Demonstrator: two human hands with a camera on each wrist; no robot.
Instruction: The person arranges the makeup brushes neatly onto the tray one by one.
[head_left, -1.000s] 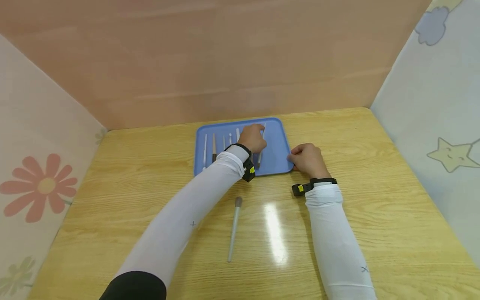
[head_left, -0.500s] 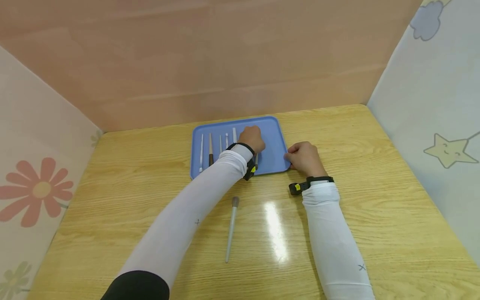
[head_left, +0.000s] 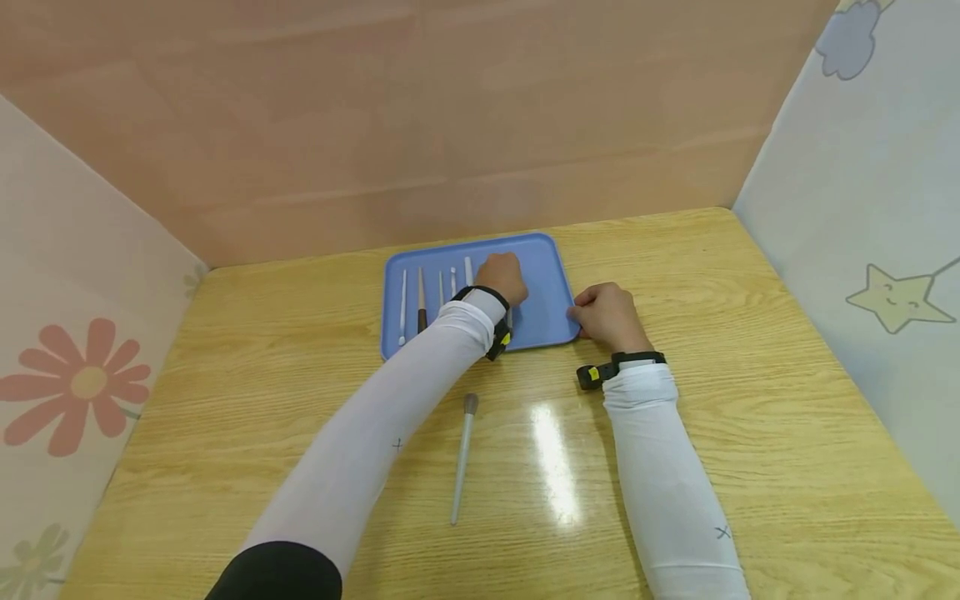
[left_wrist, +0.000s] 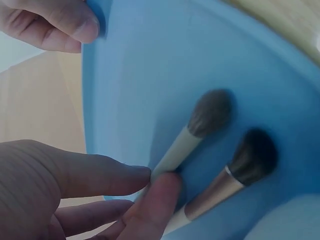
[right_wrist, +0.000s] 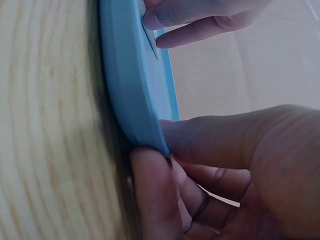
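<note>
Blue tray (head_left: pixel 551 312) holds brushes (head_left: pixel 420 298) — hands (head_left: pixel 504 277) on it

Tray (head_left: pixel 551 325) at frame centre on surface (head_left: pixel 712 275). Row of brushes (head_left: pixel 420 296) in tray's left half. Lone brush (head_left: pixel 462 458) on surface below tray, lower centre. Right hand (head_left: pixel 609 317) at tray's right edge.

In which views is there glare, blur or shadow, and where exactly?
Head view: a bright strip of glare on the table, right of the loose brush. Left wrist view: the two brushes on the tray are soft, the fingers blurred. Right wrist view: a dark shadow under the tray rim.
</note>
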